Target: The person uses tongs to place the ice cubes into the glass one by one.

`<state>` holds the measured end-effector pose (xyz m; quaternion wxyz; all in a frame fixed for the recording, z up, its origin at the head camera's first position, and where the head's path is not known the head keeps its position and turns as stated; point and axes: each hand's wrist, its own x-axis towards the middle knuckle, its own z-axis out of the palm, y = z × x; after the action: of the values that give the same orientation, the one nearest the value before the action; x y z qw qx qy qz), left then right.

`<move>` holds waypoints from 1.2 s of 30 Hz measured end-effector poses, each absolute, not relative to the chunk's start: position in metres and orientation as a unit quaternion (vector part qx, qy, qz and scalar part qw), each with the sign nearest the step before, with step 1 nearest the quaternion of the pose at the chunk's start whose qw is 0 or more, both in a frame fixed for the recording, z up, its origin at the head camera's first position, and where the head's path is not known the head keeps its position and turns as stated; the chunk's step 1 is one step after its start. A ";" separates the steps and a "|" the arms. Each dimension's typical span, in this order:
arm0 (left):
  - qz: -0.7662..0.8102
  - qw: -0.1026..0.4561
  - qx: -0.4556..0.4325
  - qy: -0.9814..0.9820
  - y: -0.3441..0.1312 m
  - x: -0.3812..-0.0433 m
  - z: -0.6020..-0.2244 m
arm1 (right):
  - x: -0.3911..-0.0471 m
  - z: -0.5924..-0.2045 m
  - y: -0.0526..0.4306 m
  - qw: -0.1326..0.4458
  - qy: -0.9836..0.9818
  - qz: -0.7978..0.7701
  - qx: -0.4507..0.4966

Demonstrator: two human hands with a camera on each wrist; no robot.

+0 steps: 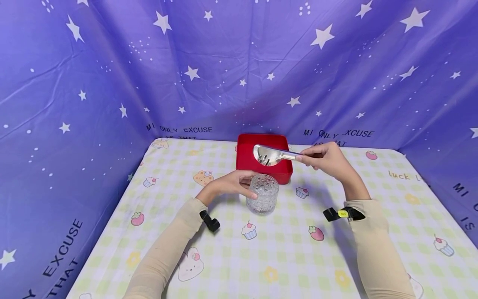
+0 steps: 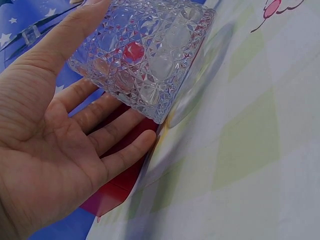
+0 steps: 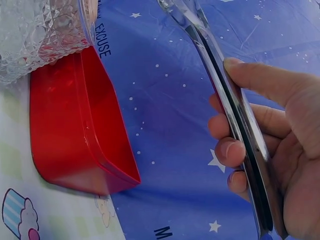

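Observation:
A clear, cut-pattern drinking glass (image 1: 266, 197) stands upright in front of the red box. My left hand (image 1: 232, 183) holds it from the left, thumb on the near side and fingers around the back; in the left wrist view the glass (image 2: 145, 55) shows coloured patches whose source I cannot tell. Metal serving tongs (image 1: 269, 155) hang over the box, held near the handle end by my right hand (image 1: 328, 160). Their slotted, rounded head points left. In the right wrist view the two arms of the tongs (image 3: 230, 102) lie close together between thumb and fingers.
An open red box (image 1: 244, 155) sits at the table's back edge, behind the glass. A checked cloth with cartoon prints covers the table (image 1: 269, 249). Blue starry curtains (image 1: 224, 74) close off the back and both sides. Black camera straps (image 1: 210, 222) circle both wrists.

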<state>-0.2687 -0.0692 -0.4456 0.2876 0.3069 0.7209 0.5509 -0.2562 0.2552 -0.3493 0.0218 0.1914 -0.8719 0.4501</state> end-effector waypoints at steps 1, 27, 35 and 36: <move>0.550 0.288 0.306 0.721 -0.069 -0.269 -0.445 | -0.255 -0.349 0.255 0.020 -0.872 0.450 0.193; 0.542 0.286 0.303 0.729 -0.071 -0.270 -0.446 | -0.245 -0.350 0.254 0.000 -0.870 0.442 0.218; 0.542 0.287 0.308 0.727 -0.071 -0.271 -0.447 | -0.246 -0.350 0.255 0.001 -0.868 0.446 0.219; 0.543 0.286 0.310 0.726 -0.071 -0.272 -0.447 | -0.246 -0.350 0.255 0.001 -0.868 0.446 0.218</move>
<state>-0.2715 -0.0710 -0.4470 0.2863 0.3100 0.7259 0.5432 -0.2456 0.2554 -0.3502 0.0010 0.2180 -0.8679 0.4463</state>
